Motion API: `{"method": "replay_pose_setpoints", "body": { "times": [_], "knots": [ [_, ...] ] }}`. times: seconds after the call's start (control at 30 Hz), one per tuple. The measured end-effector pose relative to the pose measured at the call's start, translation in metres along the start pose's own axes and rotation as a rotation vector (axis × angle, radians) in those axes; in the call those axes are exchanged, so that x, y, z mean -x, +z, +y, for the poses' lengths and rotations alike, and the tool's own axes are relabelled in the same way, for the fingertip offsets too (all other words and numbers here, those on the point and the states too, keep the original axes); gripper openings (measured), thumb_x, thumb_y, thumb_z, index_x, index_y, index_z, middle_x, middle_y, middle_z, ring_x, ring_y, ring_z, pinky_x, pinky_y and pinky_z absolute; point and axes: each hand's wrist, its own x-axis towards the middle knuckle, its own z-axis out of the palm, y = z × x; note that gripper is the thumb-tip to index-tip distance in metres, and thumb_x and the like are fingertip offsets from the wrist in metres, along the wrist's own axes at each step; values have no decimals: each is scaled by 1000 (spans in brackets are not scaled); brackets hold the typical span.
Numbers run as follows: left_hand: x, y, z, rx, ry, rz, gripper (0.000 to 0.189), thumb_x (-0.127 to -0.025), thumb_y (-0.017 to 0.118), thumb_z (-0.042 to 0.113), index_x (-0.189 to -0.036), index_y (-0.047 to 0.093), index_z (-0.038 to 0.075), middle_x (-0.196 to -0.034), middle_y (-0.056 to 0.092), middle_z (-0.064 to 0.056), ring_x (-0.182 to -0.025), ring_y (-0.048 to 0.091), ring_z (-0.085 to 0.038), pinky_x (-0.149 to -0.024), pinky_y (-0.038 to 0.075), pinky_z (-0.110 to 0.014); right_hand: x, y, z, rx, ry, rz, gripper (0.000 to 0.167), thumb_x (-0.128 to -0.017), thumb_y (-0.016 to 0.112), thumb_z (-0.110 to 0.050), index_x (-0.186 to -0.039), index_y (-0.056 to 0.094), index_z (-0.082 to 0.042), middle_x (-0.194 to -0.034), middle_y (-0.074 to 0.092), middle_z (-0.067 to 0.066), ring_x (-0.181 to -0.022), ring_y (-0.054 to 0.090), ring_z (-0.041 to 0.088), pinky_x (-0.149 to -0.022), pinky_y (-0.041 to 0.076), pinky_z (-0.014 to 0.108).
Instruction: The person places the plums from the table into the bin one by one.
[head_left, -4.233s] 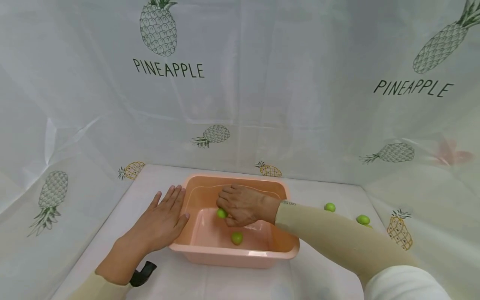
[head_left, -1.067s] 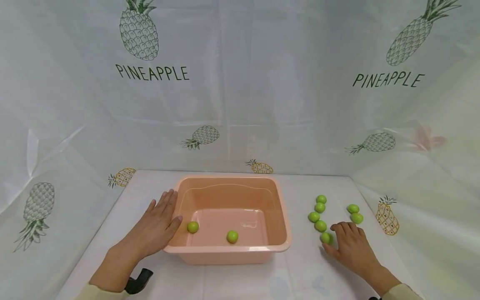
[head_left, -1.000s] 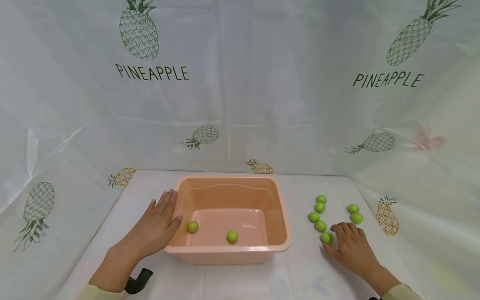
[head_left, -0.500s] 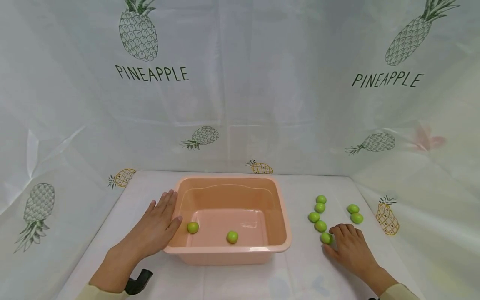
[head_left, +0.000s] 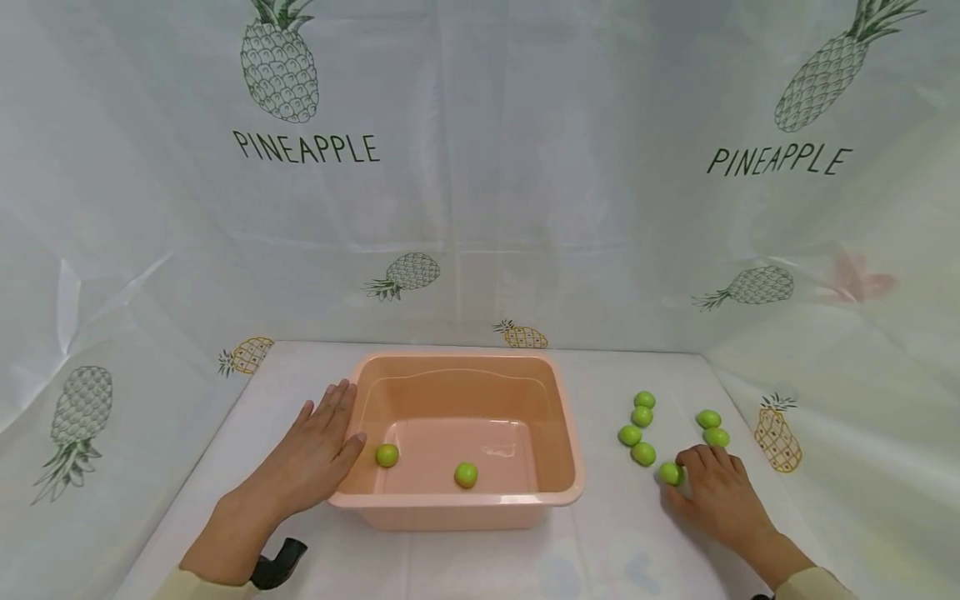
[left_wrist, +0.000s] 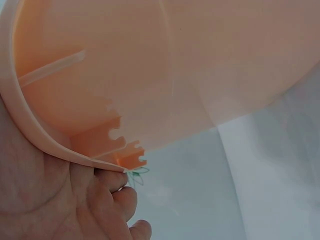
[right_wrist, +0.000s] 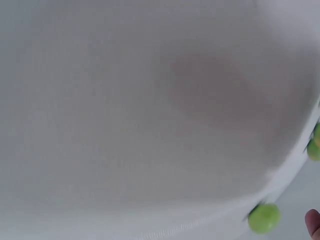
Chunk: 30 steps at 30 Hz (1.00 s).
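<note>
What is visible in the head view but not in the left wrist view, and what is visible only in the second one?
Only the head view: the right hand, the green fruits inside and outside the pink basin, and the PINEAPPLE lettering.

Only the left wrist view: the palm side of the left hand, plus a rib and notched pieces beneath the rim.

Both: the pink basin, and the left hand against its rim.

I hold my left hand (head_left: pixel 306 458) flat, fingers (head_left: pixel 336 408) straight and thumb (head_left: pixel 349 452) apart, while my right hand (head_left: pixel 720 496) has its fingers bent opposite the thumb.
</note>
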Motion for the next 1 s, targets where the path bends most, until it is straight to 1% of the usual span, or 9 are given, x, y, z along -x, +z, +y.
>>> {"method": "replay_pose_setpoints", "body": {
  "times": [0.1, 0.2, 0.33, 0.43, 0.53, 0.83, 1.0],
  "knots": [
    [1, 0, -1, 0, -1, -1, 73, -111, 49, 33, -163, 23, -11, -170, 24, -30, -158, 22, -50, -125, 19, -71, -3, -2, 8, 14, -11, 18, 47, -71, 85, -31, -103, 61, -6, -97, 57, 7, -96, 54, 33, -75, 43, 53],
    [1, 0, -1, 2, -3, -3, 73, -111, 48, 33, -163, 22, -11, -171, 23, -29, -158, 21, -50, -125, 19, -71, -7, -4, 15, 26, -39, 52, 43, -73, 80, -33, -100, 60, -7, -96, 57, 7, -93, 53, 33, -73, 41, 51],
    [2, 0, -2, 0, -4, -5, 73, -111, 48, 34, -163, 22, -10, -171, 22, -29, -159, 21, -50, -125, 18, -71, -15, -5, 21, 35, -102, 110, 40, -81, 67, -42, -99, 59, -7, -95, 56, 9, -88, 52, 33, -70, 39, 49],
    [3, -1, -2, -9, 0, -5, 73, -111, 48, 34, -163, 22, -11, -171, 23, -30, -159, 21, -50, -125, 18, -71, -22, -6, 23, 33, -145, 153, 42, -88, 56, -47, -99, 59, -6, -94, 56, 9, -86, 52, 34, -68, 40, 49],
    [3, -1, -2, -25, 4, -5, 73, -111, 48, 34, -163, 23, -11, -171, 23, -30, -159, 21, -50, -125, 18, -71, -30, -8, 23, 29, -172, 183, 45, -91, 48, -49, -97, 59, -6, -92, 57, 10, -84, 52, 35, -66, 40, 50],
    [1, -3, 1, -69, 7, -6, 72, -111, 50, 32, -162, 25, -12, -170, 24, -30, -159, 22, -49, -126, 18, -70, -53, -19, 17, 21, -192, 212, 53, -97, 36, -51, -99, 59, -3, -93, 60, 14, -87, 54, 38, -68, 41, 52],
    [1, -3, 3, -95, 0, -6, 72, -111, 49, 33, -162, 26, -11, -170, 25, -30, -159, 22, -48, -126, 18, -69, -69, -22, 13, 8, -204, 202, 51, -96, 39, -49, -100, 60, -2, -95, 60, 14, -89, 54, 39, -70, 42, 51]
  ]
}}
